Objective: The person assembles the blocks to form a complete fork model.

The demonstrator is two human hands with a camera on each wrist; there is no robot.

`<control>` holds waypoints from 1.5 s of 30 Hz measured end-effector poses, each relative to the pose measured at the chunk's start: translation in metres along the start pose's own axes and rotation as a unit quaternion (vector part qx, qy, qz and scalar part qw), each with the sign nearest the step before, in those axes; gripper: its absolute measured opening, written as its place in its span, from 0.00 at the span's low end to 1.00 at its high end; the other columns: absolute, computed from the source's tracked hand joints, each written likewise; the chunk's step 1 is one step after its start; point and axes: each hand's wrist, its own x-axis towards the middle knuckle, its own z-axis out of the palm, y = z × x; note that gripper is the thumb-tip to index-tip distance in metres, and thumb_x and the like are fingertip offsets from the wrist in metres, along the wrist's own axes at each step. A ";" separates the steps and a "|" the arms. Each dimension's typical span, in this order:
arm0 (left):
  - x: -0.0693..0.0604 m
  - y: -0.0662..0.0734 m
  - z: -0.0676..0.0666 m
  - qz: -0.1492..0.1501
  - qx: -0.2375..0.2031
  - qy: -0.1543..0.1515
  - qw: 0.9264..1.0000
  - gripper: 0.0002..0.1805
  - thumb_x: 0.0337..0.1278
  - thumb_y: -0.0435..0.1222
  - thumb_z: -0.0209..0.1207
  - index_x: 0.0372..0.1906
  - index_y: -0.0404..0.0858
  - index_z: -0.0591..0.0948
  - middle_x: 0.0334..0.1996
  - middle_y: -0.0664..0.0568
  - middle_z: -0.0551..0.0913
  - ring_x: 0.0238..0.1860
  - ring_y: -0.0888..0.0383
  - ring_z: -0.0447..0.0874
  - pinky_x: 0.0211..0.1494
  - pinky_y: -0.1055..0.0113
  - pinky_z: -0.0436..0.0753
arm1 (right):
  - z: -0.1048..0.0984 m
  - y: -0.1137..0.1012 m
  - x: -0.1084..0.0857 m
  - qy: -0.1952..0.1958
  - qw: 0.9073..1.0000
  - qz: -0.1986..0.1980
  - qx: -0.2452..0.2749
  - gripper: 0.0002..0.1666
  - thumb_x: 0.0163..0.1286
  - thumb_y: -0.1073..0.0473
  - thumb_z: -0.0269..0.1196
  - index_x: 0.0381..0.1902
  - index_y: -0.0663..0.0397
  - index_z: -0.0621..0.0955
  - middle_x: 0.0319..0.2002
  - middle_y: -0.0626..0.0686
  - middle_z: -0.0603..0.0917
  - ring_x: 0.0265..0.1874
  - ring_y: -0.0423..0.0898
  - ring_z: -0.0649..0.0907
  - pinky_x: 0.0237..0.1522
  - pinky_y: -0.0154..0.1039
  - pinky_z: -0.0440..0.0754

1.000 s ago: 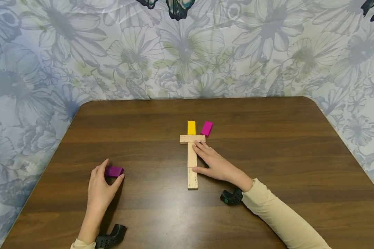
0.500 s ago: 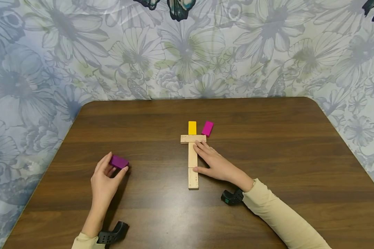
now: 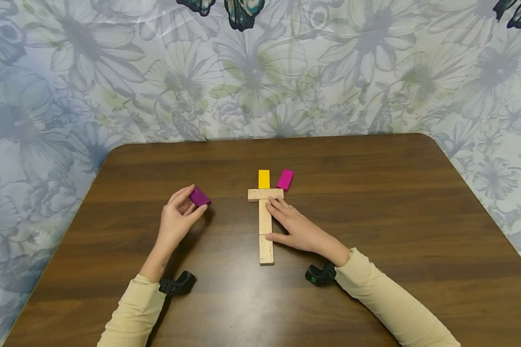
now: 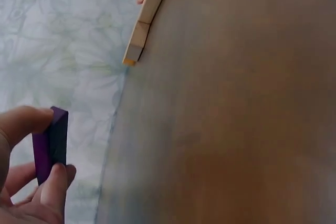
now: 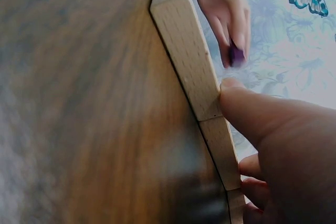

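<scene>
My left hand (image 3: 175, 221) pinches a purple wooden block (image 3: 200, 197) between thumb and fingers, left of the wooden blocks and apparently above the table. In the left wrist view the purple block (image 4: 43, 153) has one darker, shaded face. Fairly straight fingers of my right hand (image 3: 303, 230) rest against the right side of two plain blocks, a lower one (image 3: 267, 250) and an upper one (image 3: 265, 217), laid end to end. A plain crosswise block (image 3: 258, 194) lies at their far end. Beyond it is a yellow block (image 3: 264, 179), with a tilted magenta block (image 3: 285, 180) to the right.
The brown wooden table (image 3: 373, 193) has rounded far corners. A flower-patterned wall covering (image 3: 252, 72) rises just behind its far edge. Black devices are strapped to the left wrist (image 3: 178, 283) and the right wrist (image 3: 320, 274).
My left hand has lifted the purple block and carried it right and farther from me, toward the plain blocks. My right hand stays on the plain blocks.
</scene>
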 end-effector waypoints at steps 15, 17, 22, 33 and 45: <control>0.056 0.019 0.050 -0.004 -0.047 -0.108 0.993 0.30 0.54 0.28 0.64 0.62 0.26 0.69 0.60 0.37 0.66 0.61 0.44 0.67 0.61 0.59 0.67 | -0.001 -0.001 0.002 -0.001 1.000 0.002 0.005 0.47 0.67 0.39 0.56 0.73 0.57 0.52 0.73 0.55 0.48 0.70 0.49 0.42 0.67 0.49 0.47; 0.060 0.024 0.053 0.000 -0.031 -0.125 0.992 0.30 0.55 0.29 0.63 0.63 0.26 0.69 0.61 0.36 0.65 0.63 0.43 0.64 0.63 0.56 0.63 | -0.001 0.000 0.001 -0.004 1.000 0.003 0.004 0.47 0.67 0.39 0.56 0.73 0.56 0.52 0.73 0.54 0.48 0.70 0.49 0.42 0.67 0.49 0.47; 0.080 0.003 0.066 0.017 -0.026 -0.154 0.988 0.31 0.55 0.33 0.64 0.64 0.30 0.69 0.64 0.40 0.64 0.66 0.47 0.60 0.65 0.59 0.60 | -0.001 0.000 0.001 -0.007 1.000 0.008 0.004 0.47 0.67 0.38 0.55 0.73 0.55 0.51 0.73 0.53 0.47 0.70 0.48 0.42 0.67 0.49 0.47; 0.095 -0.011 0.079 0.052 0.076 -0.175 0.980 0.32 0.54 0.33 0.65 0.64 0.30 0.69 0.64 0.41 0.67 0.64 0.48 0.63 0.64 0.61 0.62 | -0.001 -0.001 0.002 -0.003 1.000 0.001 -0.002 0.47 0.67 0.39 0.55 0.73 0.57 0.52 0.73 0.54 0.48 0.70 0.49 0.43 0.67 0.49 0.47; 0.094 -0.009 0.082 0.091 0.167 -0.191 0.963 0.34 0.54 0.30 0.63 0.66 0.28 0.65 0.66 0.40 0.63 0.66 0.45 0.58 0.67 0.56 0.56 | -0.002 -0.001 0.001 -0.001 1.000 0.005 -0.001 0.47 0.67 0.39 0.56 0.73 0.57 0.53 0.72 0.55 0.48 0.70 0.50 0.44 0.67 0.49 0.48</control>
